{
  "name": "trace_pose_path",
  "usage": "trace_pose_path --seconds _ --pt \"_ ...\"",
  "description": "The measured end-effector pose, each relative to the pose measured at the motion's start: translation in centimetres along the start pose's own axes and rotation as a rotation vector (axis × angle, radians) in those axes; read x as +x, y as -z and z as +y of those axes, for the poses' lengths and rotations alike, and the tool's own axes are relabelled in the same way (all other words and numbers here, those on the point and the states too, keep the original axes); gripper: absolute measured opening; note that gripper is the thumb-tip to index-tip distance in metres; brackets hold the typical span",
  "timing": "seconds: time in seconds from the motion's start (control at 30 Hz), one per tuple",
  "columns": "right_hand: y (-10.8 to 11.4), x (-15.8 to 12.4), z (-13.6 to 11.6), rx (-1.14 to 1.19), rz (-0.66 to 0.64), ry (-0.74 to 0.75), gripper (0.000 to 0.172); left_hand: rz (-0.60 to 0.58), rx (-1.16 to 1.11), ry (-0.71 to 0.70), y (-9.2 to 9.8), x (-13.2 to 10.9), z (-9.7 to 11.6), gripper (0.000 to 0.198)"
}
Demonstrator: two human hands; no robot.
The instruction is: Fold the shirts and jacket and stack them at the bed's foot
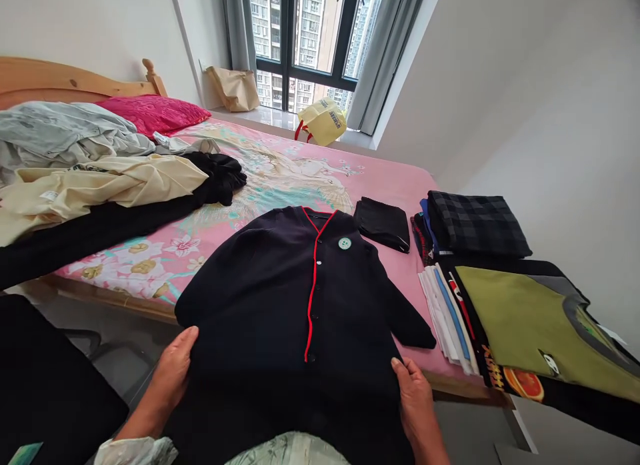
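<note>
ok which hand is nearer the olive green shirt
Right. The right hand holds the dark cardigan on the side toward the olive green shirt; the left hand holds its opposite side, farther away.

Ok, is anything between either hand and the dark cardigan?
Nothing visible: the left hand and right hand each grip an edge of the dark cardigan directly. The folded black cloth lies beside its shoulder, out of both hands' way.
</note>
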State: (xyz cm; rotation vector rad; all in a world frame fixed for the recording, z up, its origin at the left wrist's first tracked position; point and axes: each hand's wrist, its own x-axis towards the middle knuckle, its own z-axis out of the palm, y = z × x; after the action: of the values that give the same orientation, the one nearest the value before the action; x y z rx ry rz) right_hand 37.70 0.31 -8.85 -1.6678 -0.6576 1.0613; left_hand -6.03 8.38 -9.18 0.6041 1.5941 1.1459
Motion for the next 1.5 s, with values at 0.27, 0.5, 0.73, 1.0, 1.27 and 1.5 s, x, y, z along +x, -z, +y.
trace_pose_path --seconds 0.27,0.5,0.73,1.0,1.27,1.5 --pt "-0.3 -1.6 0.0 0.089 -0.132 -0.241 0.044 -0.243 0.133 0.15 1.0 -1.5 -0.9 0.031" --pt "-1.4 -1.8 -1.6 0.018 -0.164 -0.262 0.058 -0.292 0.118 0.186 0.6 -2.0 0.8 0.027" --pt "1.9 -3.6 -1.1 0.141 -0.226 -0.278 0.053 -0.313 0.133 0.252 3.3 -1.5 1.4 0.037" --pt "1.0 -3.7 1.1 0.239 -0.366 -0.331 0.04 -0.254 0.394 0.018 1.1 -1.2 -0.9 0.061" --pt "1.2 -2.9 1.9 0.165 -0.29 -0.33 0.027 -0.267 0.818 -0.213 -2.0 -0.7 -0.7 0.023" --pt "0.0 -4.0 -0.4 0.105 -0.399 -0.325 0.037 -0.378 0.107 0.148 1.0 -3.3 0.6 0.036"
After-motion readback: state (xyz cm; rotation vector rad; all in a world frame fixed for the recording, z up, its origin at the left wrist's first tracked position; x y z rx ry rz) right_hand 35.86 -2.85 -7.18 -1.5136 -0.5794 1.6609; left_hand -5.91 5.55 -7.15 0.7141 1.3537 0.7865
